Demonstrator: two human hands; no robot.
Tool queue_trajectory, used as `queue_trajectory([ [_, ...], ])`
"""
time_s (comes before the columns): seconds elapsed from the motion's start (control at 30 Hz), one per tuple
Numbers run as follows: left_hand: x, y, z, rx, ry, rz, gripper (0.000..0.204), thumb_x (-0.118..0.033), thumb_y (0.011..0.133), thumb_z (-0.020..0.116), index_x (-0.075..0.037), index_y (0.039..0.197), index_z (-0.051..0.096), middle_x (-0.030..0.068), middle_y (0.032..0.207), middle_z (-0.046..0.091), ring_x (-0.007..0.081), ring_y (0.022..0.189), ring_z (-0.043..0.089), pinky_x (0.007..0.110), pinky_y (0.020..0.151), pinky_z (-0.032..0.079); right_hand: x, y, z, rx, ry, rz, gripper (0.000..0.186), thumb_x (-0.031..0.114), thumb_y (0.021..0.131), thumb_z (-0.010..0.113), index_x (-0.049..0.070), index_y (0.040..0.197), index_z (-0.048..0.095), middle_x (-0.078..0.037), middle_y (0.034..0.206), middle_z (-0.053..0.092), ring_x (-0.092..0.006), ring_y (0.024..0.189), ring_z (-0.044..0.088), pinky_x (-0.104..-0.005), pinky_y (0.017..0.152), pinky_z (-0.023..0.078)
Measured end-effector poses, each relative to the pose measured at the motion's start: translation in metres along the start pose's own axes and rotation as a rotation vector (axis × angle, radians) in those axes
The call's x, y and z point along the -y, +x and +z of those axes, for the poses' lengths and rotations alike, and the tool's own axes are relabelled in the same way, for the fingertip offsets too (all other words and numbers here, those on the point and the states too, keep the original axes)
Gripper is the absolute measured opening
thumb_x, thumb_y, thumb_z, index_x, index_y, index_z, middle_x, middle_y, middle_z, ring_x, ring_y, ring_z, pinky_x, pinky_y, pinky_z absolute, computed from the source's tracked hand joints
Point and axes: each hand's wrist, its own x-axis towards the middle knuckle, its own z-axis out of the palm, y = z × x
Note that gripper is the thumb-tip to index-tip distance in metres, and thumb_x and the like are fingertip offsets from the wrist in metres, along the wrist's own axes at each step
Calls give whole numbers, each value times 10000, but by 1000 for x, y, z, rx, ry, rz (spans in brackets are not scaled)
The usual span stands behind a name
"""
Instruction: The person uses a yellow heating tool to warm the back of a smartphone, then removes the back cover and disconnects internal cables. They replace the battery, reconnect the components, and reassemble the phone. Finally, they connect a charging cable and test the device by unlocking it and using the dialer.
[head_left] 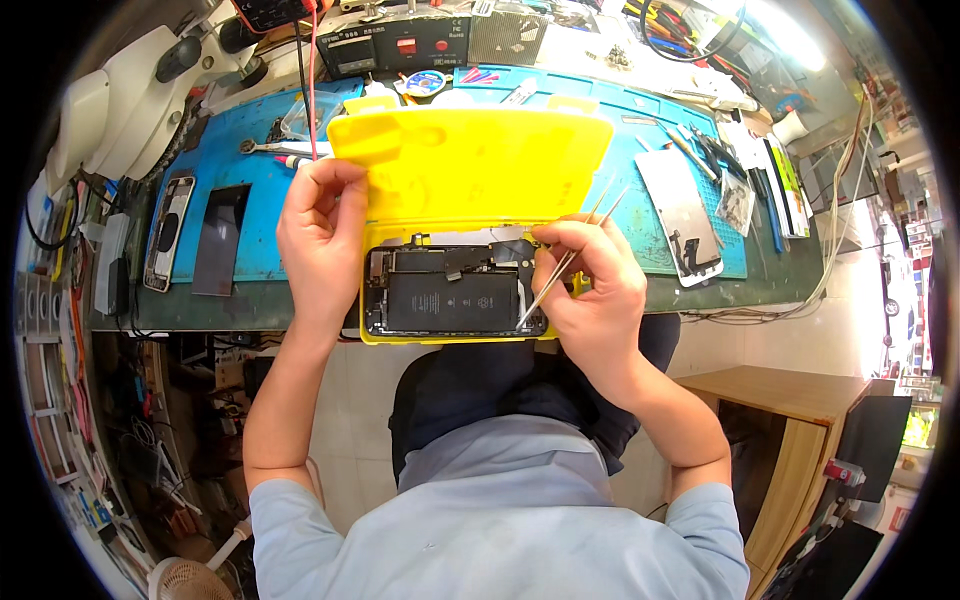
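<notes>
Opened phone (452, 290): inner parts bare, in the lower tray of the yellow case (470, 165), at the middle of the bench's near edge.
Right hand (597, 275): fingers clamped on metal tweezers (534, 306), one end slanting over the phone's near right corner; contact cannot be told.
Left hand (325, 225): fingers curled by the lid's left edge; whether they pinch it cannot be told.
Careful handling: this looks like fine work inside the phone; a steady case and metal kept off the battery would serve best.
Bench (230, 312), left: microscope (120, 105) at the far corner; phone frame (170, 235) and dark panel (222, 240) toward the near edge.
Bench, right: white panel (675, 205) on blue matting.
Room: wooden cabinet (770, 390) off the near right corner.
</notes>
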Motion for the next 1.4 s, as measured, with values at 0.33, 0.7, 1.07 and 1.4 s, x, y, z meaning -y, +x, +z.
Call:
queue_trajectory([
  [0.33,1,0,4,6,-26,26,85,-42,1020,641,-24,1102,627,11,1022,656,73,937,627,215,843,497,14,5,-20,7,-351,-135,238,-26,815,720,65,1034,702,-130,909,637,-261,737,643,-369,673,526],
  [0.7,-28,-7,-20,-3,387,367,118,11,909,663,-36,1018,665,148,1174,669,321,1100,652,393,936,516,-17,38,-33,-118,-208,-29,360,156,953,750,14,1277,681,-101,1088,733,-167,982,665,-295,861,502],
  [1.07,-24,10,-146,3,1281,-116,945,-463,835,815,50,1498,379,326,1345,556,482,1237,554,524,1036,462,-29,44,-27,-118,-38,21,252,160,954,755,-25,1121,717,-70,921,742,-122,860,655,-283,808,507],
  [1.4,-57,10,-142,120,1261,-201,760,-235,881,754,-34,1521,397,274,1252,656,395,1152,655,449,983,506,-22,54,-27,-107,-73,-32,273,172,921,760,-20,1110,720,-137,909,753,-208,844,727,-321,770,540],
])
